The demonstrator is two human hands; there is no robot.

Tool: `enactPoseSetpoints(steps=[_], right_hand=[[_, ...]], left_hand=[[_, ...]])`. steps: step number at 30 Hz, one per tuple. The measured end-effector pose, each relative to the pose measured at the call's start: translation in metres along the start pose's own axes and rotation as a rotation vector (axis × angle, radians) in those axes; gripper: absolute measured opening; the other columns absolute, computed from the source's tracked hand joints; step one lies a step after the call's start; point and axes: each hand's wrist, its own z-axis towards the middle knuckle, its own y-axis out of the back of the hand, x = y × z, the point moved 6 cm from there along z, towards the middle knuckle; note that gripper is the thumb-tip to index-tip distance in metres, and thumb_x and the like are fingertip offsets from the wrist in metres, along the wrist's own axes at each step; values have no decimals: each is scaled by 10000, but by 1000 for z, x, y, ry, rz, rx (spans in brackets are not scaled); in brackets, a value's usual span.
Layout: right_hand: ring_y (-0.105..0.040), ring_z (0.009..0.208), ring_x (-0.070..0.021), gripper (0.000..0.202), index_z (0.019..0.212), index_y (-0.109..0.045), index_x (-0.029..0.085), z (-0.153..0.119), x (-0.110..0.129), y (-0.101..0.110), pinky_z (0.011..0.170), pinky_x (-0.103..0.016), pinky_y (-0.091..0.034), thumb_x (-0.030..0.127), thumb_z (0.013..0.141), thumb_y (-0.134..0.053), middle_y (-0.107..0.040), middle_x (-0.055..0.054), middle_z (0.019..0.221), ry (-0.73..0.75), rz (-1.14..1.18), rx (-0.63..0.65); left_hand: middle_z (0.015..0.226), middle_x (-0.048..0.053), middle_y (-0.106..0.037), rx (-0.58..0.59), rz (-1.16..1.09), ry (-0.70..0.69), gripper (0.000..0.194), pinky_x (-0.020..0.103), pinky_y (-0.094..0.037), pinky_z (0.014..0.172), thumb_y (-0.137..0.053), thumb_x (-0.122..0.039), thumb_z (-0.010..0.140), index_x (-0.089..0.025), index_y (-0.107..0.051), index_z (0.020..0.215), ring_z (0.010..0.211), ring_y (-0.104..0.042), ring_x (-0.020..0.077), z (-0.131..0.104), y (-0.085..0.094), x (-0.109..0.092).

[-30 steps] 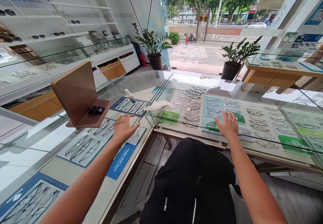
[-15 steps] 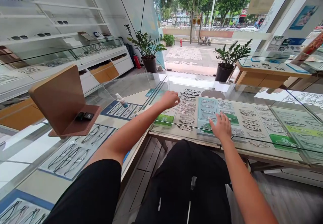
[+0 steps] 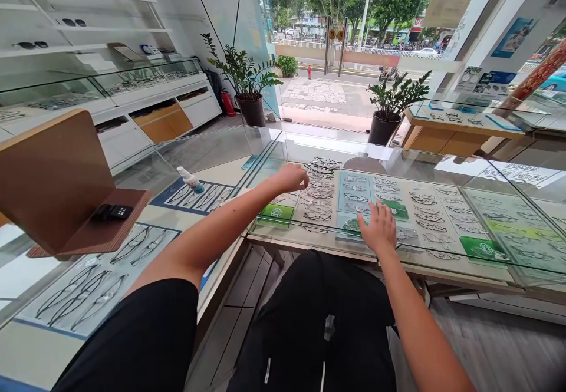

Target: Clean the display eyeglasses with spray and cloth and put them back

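Observation:
My left hand [image 3: 292, 177] is over the glass display counter [image 3: 309, 138], its fingers bent down and drawn together; whatever may lie inside them is hidden. My right hand [image 3: 379, 227] lies palm down at the counter's near side, fingers spread and holding nothing. Beneath the glass, between and around both hands, are rows of eyeglasses [image 3: 319, 194]. A light-blue tray [image 3: 341, 188] with glasses is just left of my right hand. Close to my left forearm lies a green card [image 3: 275, 214]. A white spray bottle [image 3: 190, 180] stands on the left counter, beyond that forearm.
A brown folding stand [image 3: 48, 174] holding a small black device [image 3: 112, 211] occupies the left counter. Trays of eyeglasses [image 3: 79, 292] lie under its glass. Two potted plants [image 3: 251, 109] flank the glass entrance. Wall shelves [image 3: 110, 29] carry sunglasses.
The view has turned a little, so the stand, bottle and counters sit further left. My left hand's fingers look slightly more curled. My right hand keeps its place on the glass.

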Motion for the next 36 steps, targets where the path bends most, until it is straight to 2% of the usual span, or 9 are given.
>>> enactPoseSetpoints(steps=[5,13,17,20,23,25,28,31,36], right_hand=[[-308,1644,-376,764,1638,-473,156,0,-1,-1,1319,-545,-313,620,1056,-299,-405,-157,1761,-2,19,-2],[-301,1660,-376,771,1653,-464,174,-1,0,-5,1329,-557,-316,635,1057,-301,-389,-143,1774,-11,28,14],[-272,1674,-370,737,1649,-467,196,-1,-2,-5,1337,-557,-300,609,1048,-358,-384,-134,1777,-33,87,16],[-335,1626,-430,639,1528,-594,199,11,1,1,1293,-618,-329,543,996,-507,-477,-180,1702,-55,336,57],[-648,1322,-377,459,1272,-734,236,39,30,19,1096,-521,-534,537,993,-529,-727,-162,1387,79,605,120],[-732,1090,-285,425,1181,-746,258,65,60,35,956,-410,-588,567,1015,-507,-791,-95,1193,213,687,109],[-719,965,-241,392,1187,-722,243,105,107,51,905,-381,-570,542,1015,-535,-783,-70,1108,331,758,25],[-692,893,-223,417,1273,-684,226,139,145,51,855,-370,-551,524,1001,-579,-763,-61,1050,403,813,-28],[-620,799,-195,396,1219,-670,207,161,172,31,757,-331,-504,523,996,-588,-704,-34,930,443,938,-76]], left_hand=[[979,73,-806,4,-55,-44,148,338,-458,918,-716,-211,855,-259,-855,859,994,-688,243,4,5,-5],[949,63,-771,-44,-234,-96,175,313,-500,802,-696,-317,856,-236,-843,906,889,-696,212,-7,45,4],[1059,86,-785,-131,-832,-128,284,347,-535,887,-731,-465,896,-194,-791,960,991,-715,223,-5,52,1],[1095,102,-785,-211,-1252,-108,346,375,-528,959,-814,-507,859,-172,-730,878,1047,-712,228,6,41,0],[1036,81,-788,-343,-1426,-41,389,384,-504,1013,-874,-524,817,-177,-702,852,1050,-711,221,23,25,6],[1012,66,-779,-433,-1445,-26,417,377,-503,993,-855,-568,830,-189,-686,875,1017,-702,209,34,17,13],[948,49,-753,-554,-1471,-8,469,366,-511,917,-839,-630,821,-200,-664,881,929,-678,197,48,9,25],[907,41,-734,-634,-1492,-5,502,369,-512,894,-870,-653,774,-205,-660,860,892,-665,198,55,3,36],[893,31,-713,-697,-1507,-4,524,382,-521,895,-836,-698,797,-218,-626,831,895,-665,209,51,-10,44]])
